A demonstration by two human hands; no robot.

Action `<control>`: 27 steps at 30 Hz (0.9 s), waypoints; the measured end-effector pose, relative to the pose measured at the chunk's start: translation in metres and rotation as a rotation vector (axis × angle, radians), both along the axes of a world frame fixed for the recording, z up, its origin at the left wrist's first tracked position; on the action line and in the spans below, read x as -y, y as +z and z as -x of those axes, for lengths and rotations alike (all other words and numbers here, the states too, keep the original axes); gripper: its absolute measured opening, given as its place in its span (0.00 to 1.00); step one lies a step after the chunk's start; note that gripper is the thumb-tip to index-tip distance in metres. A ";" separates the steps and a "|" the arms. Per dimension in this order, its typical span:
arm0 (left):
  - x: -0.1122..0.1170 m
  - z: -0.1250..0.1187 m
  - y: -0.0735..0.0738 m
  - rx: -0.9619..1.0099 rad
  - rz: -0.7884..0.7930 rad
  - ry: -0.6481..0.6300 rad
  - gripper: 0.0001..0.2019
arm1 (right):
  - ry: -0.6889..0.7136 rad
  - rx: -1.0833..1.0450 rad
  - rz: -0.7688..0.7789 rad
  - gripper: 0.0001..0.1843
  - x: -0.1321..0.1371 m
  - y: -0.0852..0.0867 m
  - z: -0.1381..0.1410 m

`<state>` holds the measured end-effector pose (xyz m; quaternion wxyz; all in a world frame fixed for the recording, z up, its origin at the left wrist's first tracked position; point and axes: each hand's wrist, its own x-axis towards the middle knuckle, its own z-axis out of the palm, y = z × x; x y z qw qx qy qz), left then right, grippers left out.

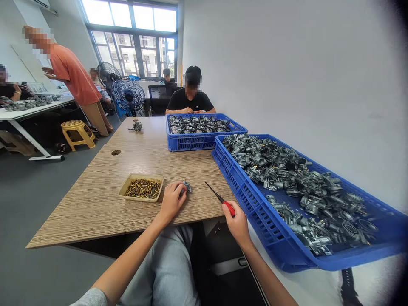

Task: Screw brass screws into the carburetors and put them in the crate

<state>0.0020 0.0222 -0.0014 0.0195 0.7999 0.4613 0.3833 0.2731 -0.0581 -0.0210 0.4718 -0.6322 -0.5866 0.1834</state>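
Left grip (172, 199) curled, right grip (236, 223) clenched

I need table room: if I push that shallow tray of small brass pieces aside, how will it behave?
The tray probably slides easily on the smooth table. Heaped with brass pieces, it likely feels heavy for its size. Its low rim may spill them if tilted.

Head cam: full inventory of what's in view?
table: one, wood-grain, centre
near crate: one, blue, right, holds grey metal parts
far crate: one, blue, far end
tray: one, beige, near edge, holds brass pieces
small part: one, grey, beside tray
screwdriver: one, red handle, right of tray
fans: two, dark, by window
stool: one, yellow, floor left
co-workers: several, far end and left
left hand: one, fingers on small part
right hand: one, grips screwdriver
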 end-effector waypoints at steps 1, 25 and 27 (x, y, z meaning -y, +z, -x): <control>0.001 -0.001 0.001 -0.014 -0.006 0.009 0.05 | 0.002 0.000 0.000 0.20 0.000 0.000 0.000; 0.004 0.001 -0.009 0.098 -0.014 -0.109 0.07 | 0.109 0.126 0.031 0.19 -0.001 0.045 -0.014; 0.004 0.001 -0.011 0.101 -0.008 -0.120 0.08 | 0.197 0.212 0.063 0.18 0.001 0.078 -0.019</control>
